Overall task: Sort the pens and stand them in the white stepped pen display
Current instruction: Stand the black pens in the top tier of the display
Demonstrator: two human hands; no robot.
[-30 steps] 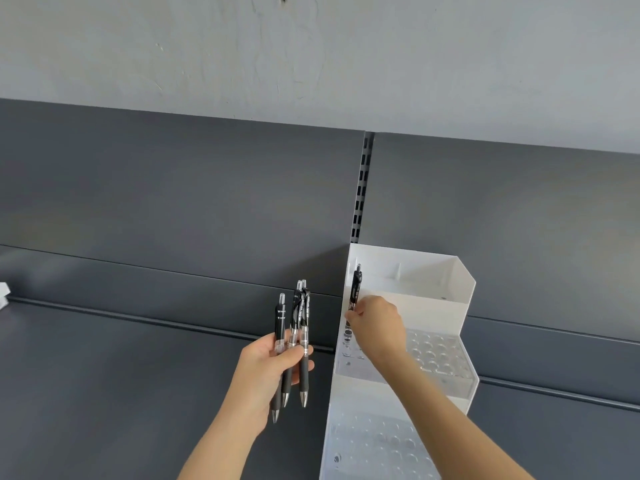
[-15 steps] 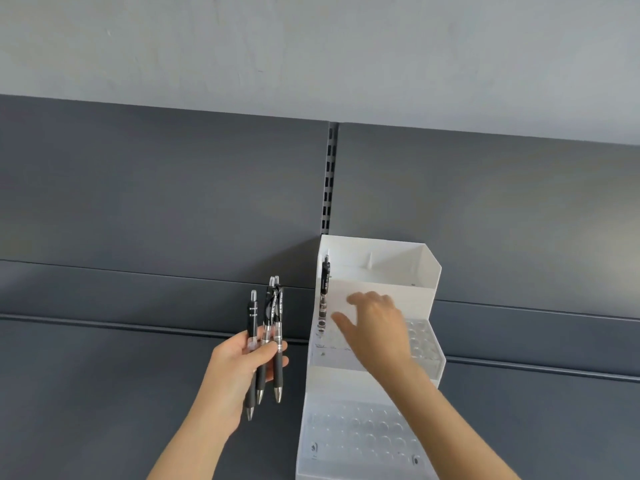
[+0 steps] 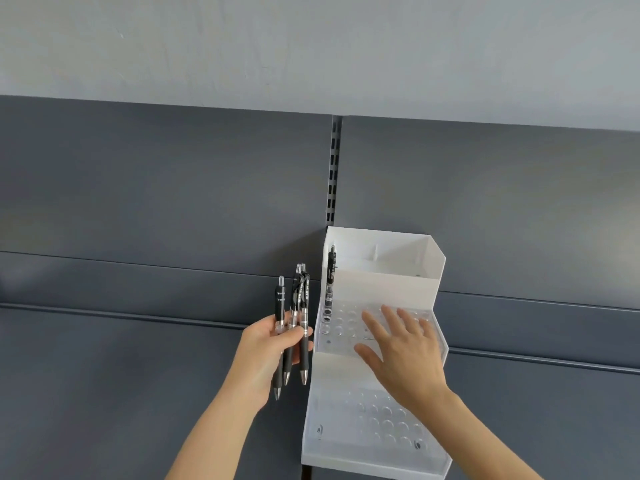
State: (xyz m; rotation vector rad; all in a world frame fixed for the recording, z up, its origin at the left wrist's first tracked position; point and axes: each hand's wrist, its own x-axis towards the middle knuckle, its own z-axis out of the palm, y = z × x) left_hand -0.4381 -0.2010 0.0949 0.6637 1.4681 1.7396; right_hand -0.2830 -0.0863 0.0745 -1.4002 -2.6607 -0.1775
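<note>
Dark grey shelf panels (image 3: pixel 138 202) backing white stepped plastic pen display (image 3: pixel 429 271); one black click pen (image 3: pixel 330 271) standing in middle step's left corner hole. Left hand (image 3: pixel 266 355) grip clutching three spare black pens (image 3: pixel 298 306) tips-down beside display, likely as feeding stock. Right hand (image 3: pixel 405 351) hovering over middle step, grip open, empty.

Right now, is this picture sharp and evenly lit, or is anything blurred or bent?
Head view: soft, even light, no hard shadows or glare; the white stepped pen display is so pale that its holes barely show; print on the pens in the left hand is too soft to read; the shelf rail looks slightly bowed.
</note>
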